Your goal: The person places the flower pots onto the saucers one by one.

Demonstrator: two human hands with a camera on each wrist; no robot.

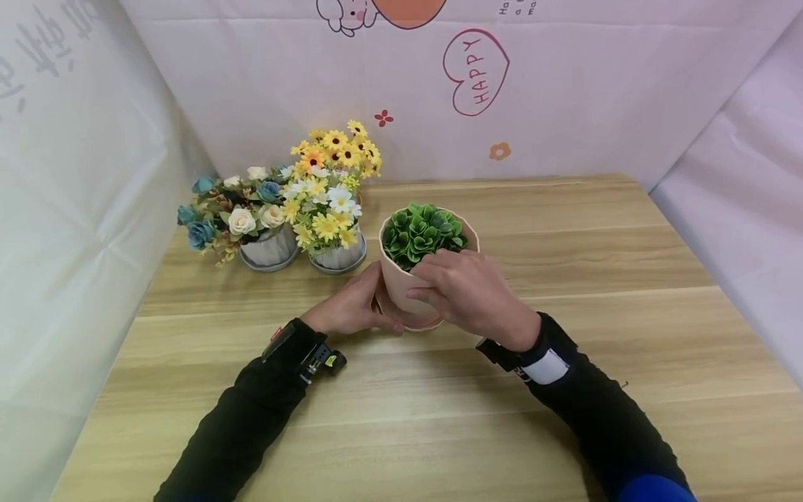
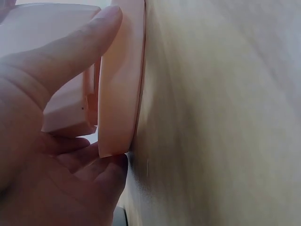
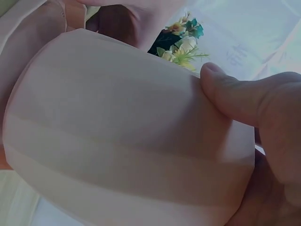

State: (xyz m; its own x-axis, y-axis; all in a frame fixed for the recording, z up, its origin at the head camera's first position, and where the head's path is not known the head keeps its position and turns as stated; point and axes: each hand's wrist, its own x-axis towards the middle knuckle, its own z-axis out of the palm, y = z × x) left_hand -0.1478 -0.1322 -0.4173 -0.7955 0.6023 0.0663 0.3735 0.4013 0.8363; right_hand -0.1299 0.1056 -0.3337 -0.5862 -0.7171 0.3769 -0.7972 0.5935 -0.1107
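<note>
A pale pink flower pot holds a round green leafy plant near the middle of the table. Its matching saucer is under it, and a narrow gap shows between pot and saucer in the left wrist view. My left hand grips the saucer from the left, thumb on the near side and fingers around the far side. My right hand pinches the pot's near right rim, with the thumb on the outer wall; its fingertips are hidden inside the rim. In the right wrist view the pot wall fills most of the picture.
Left of the pot stand a grey pot of yellow and white daisies and a grey pot of blue and cream roses. Yellow flowers rise behind the daisies. White cloth hangs along the table's back and sides.
</note>
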